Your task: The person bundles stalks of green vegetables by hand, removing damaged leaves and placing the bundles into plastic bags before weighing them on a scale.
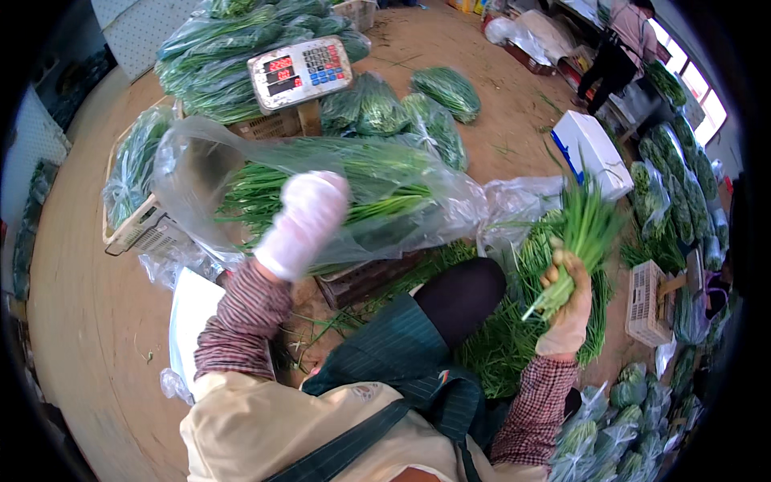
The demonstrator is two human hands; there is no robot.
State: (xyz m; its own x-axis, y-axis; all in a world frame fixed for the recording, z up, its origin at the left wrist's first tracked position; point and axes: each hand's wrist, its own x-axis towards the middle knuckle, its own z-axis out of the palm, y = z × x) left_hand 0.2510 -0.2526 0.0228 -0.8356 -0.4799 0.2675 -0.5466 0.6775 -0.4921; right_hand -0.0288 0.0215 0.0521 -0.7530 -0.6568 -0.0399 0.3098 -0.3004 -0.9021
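Note:
My right hand (566, 301), in a dirty, pale glove, is closed around a bunch of green chives (585, 229). Their pale cut ends point down to the left, and the blades fan upward, a little blurred. My left hand (309, 215), in a white glove, is over a long clear plastic bag (450, 210) of chives in front of me. Motion smears its fingers, so I cannot tell whether they grip the plastic. The bag's wide mouth gapes at the left. Loose chives (526, 345) lie heaped below my right hand, beside my knee.
A scale display (301, 72) stands behind the bag, among piled bagged greens (233, 60). A plastic crate (152, 225) is at the left, another crate (649, 305) at the right. A white foam box (593, 153) sits beyond my right hand. Another person (622, 56) stands far right.

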